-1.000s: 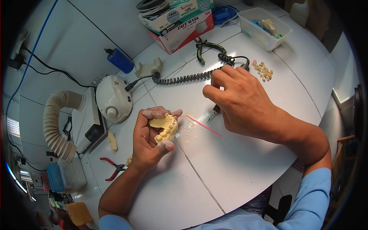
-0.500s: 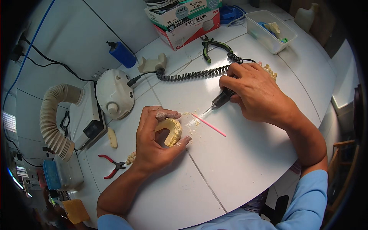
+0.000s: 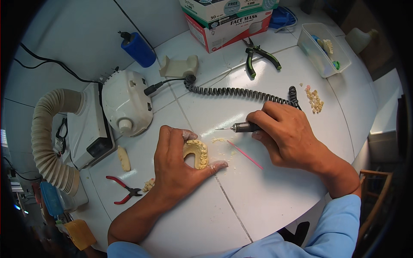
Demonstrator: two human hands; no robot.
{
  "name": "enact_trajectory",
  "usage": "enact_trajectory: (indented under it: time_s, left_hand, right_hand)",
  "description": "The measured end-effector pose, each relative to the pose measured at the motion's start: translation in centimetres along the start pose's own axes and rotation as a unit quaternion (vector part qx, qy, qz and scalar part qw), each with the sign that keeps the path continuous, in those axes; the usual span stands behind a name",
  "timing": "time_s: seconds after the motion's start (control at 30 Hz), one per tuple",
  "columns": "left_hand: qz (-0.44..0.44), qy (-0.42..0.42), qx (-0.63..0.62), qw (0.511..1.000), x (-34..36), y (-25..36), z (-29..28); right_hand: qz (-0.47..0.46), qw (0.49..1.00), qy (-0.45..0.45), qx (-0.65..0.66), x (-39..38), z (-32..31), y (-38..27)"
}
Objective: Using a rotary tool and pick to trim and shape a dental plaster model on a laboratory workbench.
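My left hand (image 3: 174,174) is closed around a yellowish, horseshoe-shaped dental cast (image 3: 201,151). Its fingers curl over the far side, while the thumb lies along the near side; the fingertips are dusty. In my right hand (image 3: 284,137) is a black rotary handpiece (image 3: 246,127), gripped like a pen. The thin metal bit points left toward the cast and stays apart from it. Pale shavings (image 3: 220,140) and a pink stick (image 3: 245,155) lie on the white table between my hands.
A coiled cord (image 3: 232,92) joins the white control unit (image 3: 127,105). Left are a suction hose (image 3: 45,133) and red-handled cutters (image 3: 124,189). Farther back stand pliers (image 3: 260,58), stacked boxes (image 3: 232,30) and a clear tub (image 3: 320,53). Loose teeth (image 3: 315,102) lie right.
My right hand has come nearer to me and toward the cast, and the handpiece has swung to nearly level. The left hand keeps its hold. The whole view has shifted somewhat.
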State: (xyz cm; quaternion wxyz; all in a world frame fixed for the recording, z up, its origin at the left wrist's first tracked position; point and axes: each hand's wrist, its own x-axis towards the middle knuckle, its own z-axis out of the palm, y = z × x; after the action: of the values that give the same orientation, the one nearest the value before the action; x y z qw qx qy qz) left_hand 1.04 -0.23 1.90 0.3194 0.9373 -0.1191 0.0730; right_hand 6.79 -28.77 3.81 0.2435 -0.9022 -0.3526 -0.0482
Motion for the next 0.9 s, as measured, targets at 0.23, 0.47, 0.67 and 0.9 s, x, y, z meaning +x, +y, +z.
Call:
enact_trajectory:
  time_s: [0.23,0.47,0.67,0.9]
  left_hand:
    - [0.018,-0.022,-0.051,0.998,-0.04,-0.33,0.33]
    - [0.029,-0.057,-0.044,0.997,0.08,-0.28,0.17]
    - [0.021,-0.034,-0.097,0.994,-0.34,-0.56,0.36]
    - [0.066,0.005,-0.101,0.993,-0.24,-0.84,0.47]
  right_hand:
    - [-0.039,0.998,-0.043,-0.016,0.05,-0.05,-0.89]
    - [-0.041,0.998,-0.045,-0.022,0.21,-0.19,-0.74]
    - [-0.039,0.997,-0.054,-0.025,0.25,-0.40,-0.82]
    - [-0.027,0.997,-0.061,-0.033,0.24,-0.43,-0.79]
